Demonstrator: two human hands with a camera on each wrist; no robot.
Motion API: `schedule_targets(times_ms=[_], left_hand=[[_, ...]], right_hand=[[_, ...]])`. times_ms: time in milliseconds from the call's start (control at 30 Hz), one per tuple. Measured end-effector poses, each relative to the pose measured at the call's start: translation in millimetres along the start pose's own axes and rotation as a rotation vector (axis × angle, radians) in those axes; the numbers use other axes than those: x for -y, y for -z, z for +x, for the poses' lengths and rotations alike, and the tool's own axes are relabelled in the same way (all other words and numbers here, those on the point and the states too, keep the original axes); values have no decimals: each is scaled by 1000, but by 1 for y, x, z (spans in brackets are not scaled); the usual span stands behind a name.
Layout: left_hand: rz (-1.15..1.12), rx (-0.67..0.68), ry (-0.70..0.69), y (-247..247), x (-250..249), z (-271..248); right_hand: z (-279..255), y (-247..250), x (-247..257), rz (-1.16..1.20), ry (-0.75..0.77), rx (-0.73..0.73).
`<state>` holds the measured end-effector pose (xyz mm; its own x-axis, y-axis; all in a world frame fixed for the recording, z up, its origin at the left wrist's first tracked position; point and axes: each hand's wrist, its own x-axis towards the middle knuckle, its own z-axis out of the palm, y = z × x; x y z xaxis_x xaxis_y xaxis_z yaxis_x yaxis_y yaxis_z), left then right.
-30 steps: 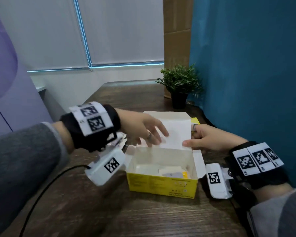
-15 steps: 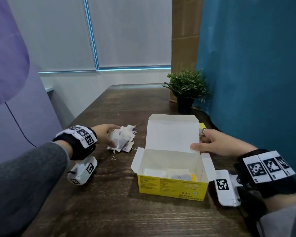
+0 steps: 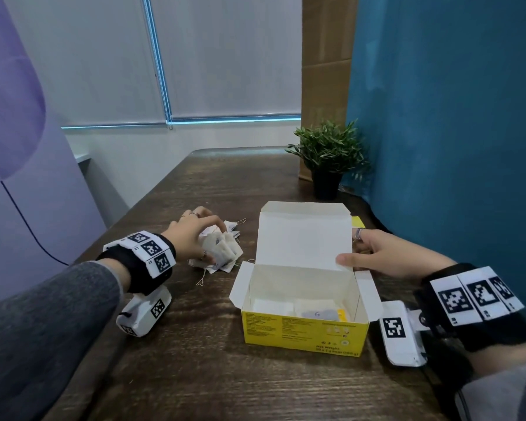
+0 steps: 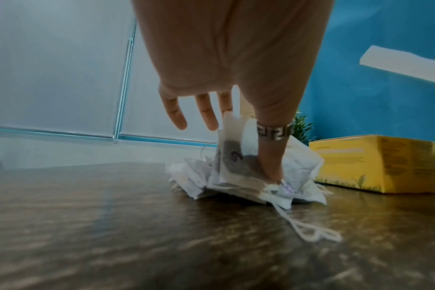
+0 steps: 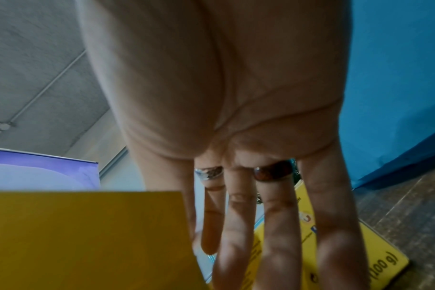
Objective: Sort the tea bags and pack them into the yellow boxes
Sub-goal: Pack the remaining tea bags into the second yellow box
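While left hand (image 3: 195, 235) pinches a tea bag (image 4: 232, 157) from the pile, right hand (image 3: 386, 253) holds yellow box (image 3: 304, 332) lid open.

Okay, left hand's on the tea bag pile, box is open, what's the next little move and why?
Probably lift the pinched tea bag clear of the pile. The left hand already pinches it upright, and the right hand holds the lid of the yellow box open.
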<state>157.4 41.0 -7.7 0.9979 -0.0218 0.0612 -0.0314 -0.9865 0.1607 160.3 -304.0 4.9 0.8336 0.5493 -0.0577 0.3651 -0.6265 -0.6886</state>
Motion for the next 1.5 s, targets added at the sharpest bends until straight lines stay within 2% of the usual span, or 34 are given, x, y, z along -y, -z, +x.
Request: schedule_targets(times_ms=[267, 433, 500, 633, 700, 800, 867, 933, 1100, 1267, 1400, 1500], left_hand=[[-53, -2, -98, -2, -3, 2], [-129, 33, -71, -1, 0, 1], [-93, 37, -73, 2, 3, 2], [-48, -35, -68, 21, 8, 0], [-192, -68, -40, 39, 10, -3], [-662, -36, -29, 70, -5, -16], [-925, 80, -84, 83, -24, -21], [-1031, 254, -145, 87, -54, -27], [-783, 526, -167, 61, -124, -35], [-723, 722, -152, 31, -149, -27], [-580, 628, -151, 19, -151, -23], [-510, 610, -186, 18, -147, -23]], right_hand=[[1, 1, -2, -16, -11, 3], [2, 0, -3, -20, -16, 12], [2, 1, -4, -25, -17, 13], [1, 1, -3, -25, -21, 14], [1, 1, -3, -33, -25, 11], [1, 0, -3, -36, -26, 5], [2, 0, -3, -41, -22, 2], [2, 0, -4, -32, -25, -3], [2, 0, -5, -16, -16, 1], [4, -2, -6, 10, 11, -14], [6, -1, -8, -42, 5, -16], [7, -1, -9, -67, -6, -6]])
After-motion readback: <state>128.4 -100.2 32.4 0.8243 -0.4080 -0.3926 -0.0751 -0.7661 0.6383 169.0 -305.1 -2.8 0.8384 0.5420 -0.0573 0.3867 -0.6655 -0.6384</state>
